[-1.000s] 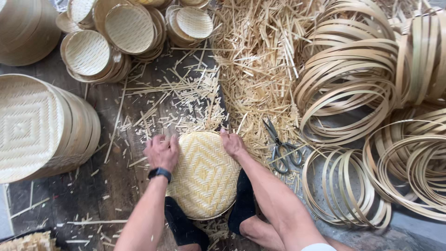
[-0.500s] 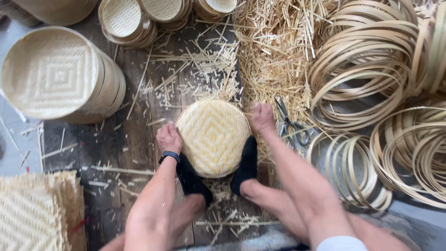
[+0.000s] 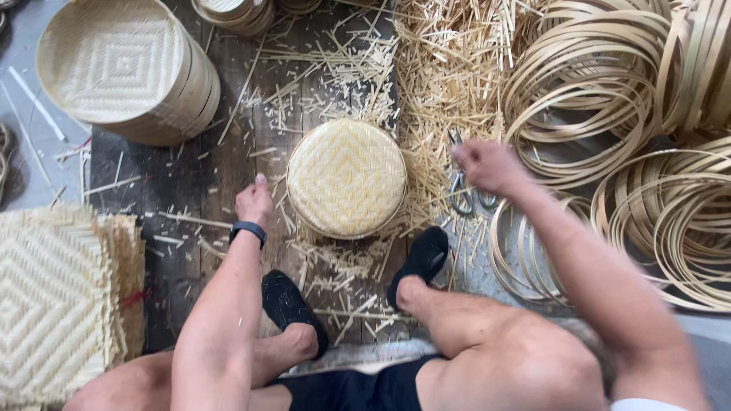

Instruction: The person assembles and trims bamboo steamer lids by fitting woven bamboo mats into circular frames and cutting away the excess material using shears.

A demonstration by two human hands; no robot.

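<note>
A round woven bamboo basket (image 3: 346, 176) lies upside down on the wooden boards between my feet in black slippers (image 3: 293, 308). My left hand (image 3: 255, 202), with a dark band at the wrist, is off the basket and just to its left, fingers pointing down at the floor and holding nothing. My right hand (image 3: 487, 166) is to the right of the basket, blurred, fingers curled, directly over a pair of scissors (image 3: 461, 196) lying among bamboo trimmings. Whether it touches the scissors is not clear.
A stack of large woven baskets (image 3: 126, 68) stands at the upper left. Flat woven mats (image 3: 53, 297) are piled at the lower left. Many bamboo hoops (image 3: 609, 84) fill the right side. Bamboo strips and splinters (image 3: 449, 68) litter the floor behind the basket.
Both hands have let go of the basket's rim. The left dropped to the floor beside it; the right swung out to the right over the scissors. The view shifted closer.
</note>
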